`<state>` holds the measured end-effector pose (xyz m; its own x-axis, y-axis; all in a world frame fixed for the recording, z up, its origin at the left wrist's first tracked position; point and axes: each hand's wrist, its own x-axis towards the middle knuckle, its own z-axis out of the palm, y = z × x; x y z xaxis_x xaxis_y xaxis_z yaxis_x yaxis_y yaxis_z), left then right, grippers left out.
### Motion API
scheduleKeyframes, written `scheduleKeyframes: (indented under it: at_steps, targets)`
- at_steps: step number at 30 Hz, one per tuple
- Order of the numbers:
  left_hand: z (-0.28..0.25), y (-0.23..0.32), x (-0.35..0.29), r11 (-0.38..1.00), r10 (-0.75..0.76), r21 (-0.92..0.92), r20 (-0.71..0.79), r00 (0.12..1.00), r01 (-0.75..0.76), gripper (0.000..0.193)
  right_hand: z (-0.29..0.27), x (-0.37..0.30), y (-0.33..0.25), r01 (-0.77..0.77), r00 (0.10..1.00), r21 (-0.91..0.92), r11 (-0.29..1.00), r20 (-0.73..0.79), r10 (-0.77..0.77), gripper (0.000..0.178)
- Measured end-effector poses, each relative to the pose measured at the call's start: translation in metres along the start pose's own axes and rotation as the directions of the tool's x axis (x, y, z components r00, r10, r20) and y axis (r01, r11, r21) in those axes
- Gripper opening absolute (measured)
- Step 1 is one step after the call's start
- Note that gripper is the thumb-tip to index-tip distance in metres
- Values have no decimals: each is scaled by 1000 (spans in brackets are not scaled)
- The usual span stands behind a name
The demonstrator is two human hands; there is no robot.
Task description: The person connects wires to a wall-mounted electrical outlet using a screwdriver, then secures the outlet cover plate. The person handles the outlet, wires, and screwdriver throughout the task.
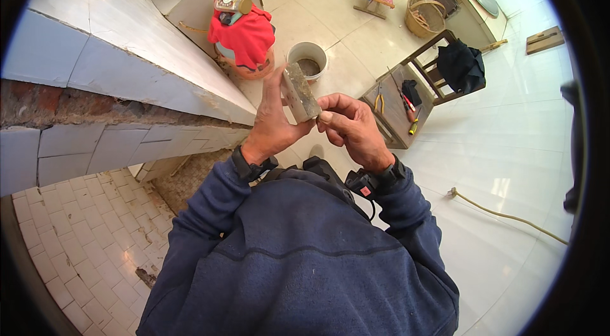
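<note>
My left hand (272,129) grips a small rectangular tile piece (302,93) between the thumb at its lower end and the fingers along its left side. The piece is tilted, with a rough grey mortar-like face up and a paler side edge. At its lower right corner, the thumb and forefinger of my right hand (356,127) are pinched together against the piece; anything small between those fingertips is hidden. Just beyond the piece, on the floor, stands a white bucket (307,56) with greyish residue inside.
On the left runs a tiled counter ledge (146,69) with a broken strip of exposed brick (76,104). A red cloth (244,34) and a jar (232,5) top a round container. To the right, a wooden chair (397,107) carries pliers (379,102) and screwdrivers (413,125). A basket (424,18) stands farther back.
</note>
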<state>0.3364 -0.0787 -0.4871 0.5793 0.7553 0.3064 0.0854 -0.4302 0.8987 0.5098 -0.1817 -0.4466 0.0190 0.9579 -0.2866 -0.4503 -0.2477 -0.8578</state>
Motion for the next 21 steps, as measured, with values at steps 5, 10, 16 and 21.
scheduleKeyframes:
  at_steps: [5,10,16,21]
  targets:
    - [0,-7,0,995,72,78,-23,997,-70,102,-3,2,4,-17,1000,13,1000,-15,17,20]
    - [-5,-10,-6,970,133,205,-3,991,-129,100,-6,7,8,-66,998,28,997,3,66,16]
    - [-6,-13,-14,961,129,247,12,992,-128,101,-9,13,16,-94,996,-30,995,-4,94,14]
    - [-4,-17,-18,953,157,256,34,987,-160,101,-16,16,21,-133,991,-69,989,-6,133,18]
